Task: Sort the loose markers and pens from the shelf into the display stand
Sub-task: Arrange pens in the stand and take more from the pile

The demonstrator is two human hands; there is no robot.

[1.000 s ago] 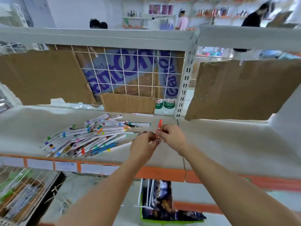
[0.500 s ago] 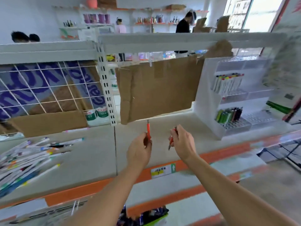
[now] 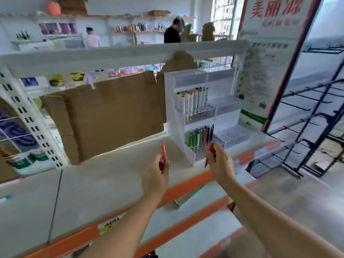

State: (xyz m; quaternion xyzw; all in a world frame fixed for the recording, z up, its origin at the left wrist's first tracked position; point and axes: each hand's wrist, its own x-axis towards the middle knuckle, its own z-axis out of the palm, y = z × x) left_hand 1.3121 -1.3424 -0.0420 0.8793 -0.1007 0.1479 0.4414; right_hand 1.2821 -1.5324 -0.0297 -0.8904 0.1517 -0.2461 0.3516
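Head view: slim red-orange pen (image 3: 163, 151), upright in left hand (image 3: 156, 175) fingers; another, mostly hidden, in right hand (image 3: 219, 162).

Room: a shop interior, daylit and bright
Window: tall panes (image 3: 222, 17) at the back right, letting in pale light
Back wall: white, with orange-edged wall shelves (image 3: 141, 31) carrying bottles
Near fixture: white metal rack upright (image 3: 28, 116) with slots; brown cardboard sheet (image 3: 111, 116) hanging behind it
Right side: red-lettered poster (image 3: 273, 21); black wire rack (image 3: 312, 127)
Floor: grey concrete (image 3: 297, 194)
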